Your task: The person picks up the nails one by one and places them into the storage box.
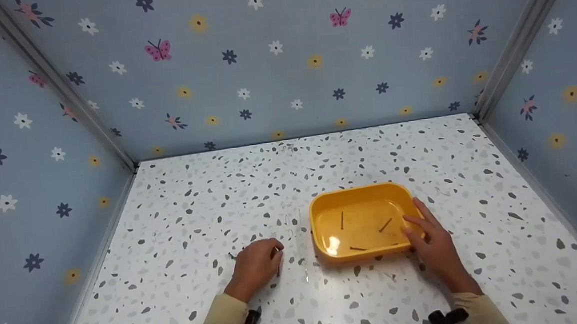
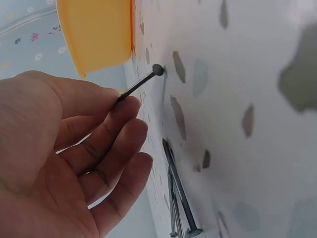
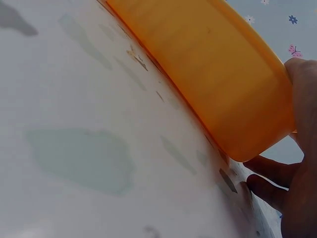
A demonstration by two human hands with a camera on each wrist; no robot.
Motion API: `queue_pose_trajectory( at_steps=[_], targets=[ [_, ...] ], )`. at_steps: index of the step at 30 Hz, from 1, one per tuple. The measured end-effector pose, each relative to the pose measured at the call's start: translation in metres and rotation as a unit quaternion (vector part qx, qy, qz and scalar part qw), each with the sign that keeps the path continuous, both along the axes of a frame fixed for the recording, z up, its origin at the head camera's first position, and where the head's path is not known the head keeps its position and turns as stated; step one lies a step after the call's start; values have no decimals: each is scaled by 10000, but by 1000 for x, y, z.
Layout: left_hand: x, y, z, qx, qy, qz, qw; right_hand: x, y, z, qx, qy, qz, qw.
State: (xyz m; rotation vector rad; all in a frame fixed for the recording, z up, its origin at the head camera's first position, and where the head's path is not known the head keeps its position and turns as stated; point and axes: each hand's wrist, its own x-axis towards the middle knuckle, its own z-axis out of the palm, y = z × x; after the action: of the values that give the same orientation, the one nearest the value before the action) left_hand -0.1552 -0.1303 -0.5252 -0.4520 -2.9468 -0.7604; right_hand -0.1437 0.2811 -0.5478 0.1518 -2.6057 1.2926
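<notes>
My left hand (image 1: pixel 257 264) pinches a nail (image 2: pixel 140 85) between thumb and fingertips, its head pointing away from the fingers, just off the tabletop. Beside that hand, a few loose nails (image 2: pixel 180 186) lie together on the table in the left wrist view; the hand mostly hides them in the head view. A yellow plastic tray (image 1: pixel 360 191) stands to the right, with several nails (image 1: pixel 385 224) scattered on its floor. My right hand (image 1: pixel 439 253) grips the tray's right wall, some fingers over the rim and others outside, low against the table.
The white speckled tabletop (image 1: pixel 196 202) is bounded by blue flowered panels at the back (image 1: pixel 273 73), left (image 1: pixel 30 198) and right (image 1: pixel 561 115). Grey metal strips run along the panel corners. Dark wrist devices (image 1: pixel 448 318) sit at both cuffs.
</notes>
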Motion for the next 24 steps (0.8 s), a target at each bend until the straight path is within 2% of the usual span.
queue_pose_trajectory(
  at_steps=[5, 13, 19, 24],
  targets=[
    [-1, 1, 3, 130, -120, 51, 9998, 0, 0, 0, -2, 43, -4, 10000],
    [0, 1, 5, 484, -59, 123, 9987, -1, 1, -1, -54, -14, 21, 10000],
    [-2, -1, 3, 441, 337, 117, 9984, -1, 1, -1, -49, 85, 40, 9999],
    [-1, -3, 5, 351, 597, -143, 9975, -2, 1, -3, -85, 97, 44, 9999]
  ],
)
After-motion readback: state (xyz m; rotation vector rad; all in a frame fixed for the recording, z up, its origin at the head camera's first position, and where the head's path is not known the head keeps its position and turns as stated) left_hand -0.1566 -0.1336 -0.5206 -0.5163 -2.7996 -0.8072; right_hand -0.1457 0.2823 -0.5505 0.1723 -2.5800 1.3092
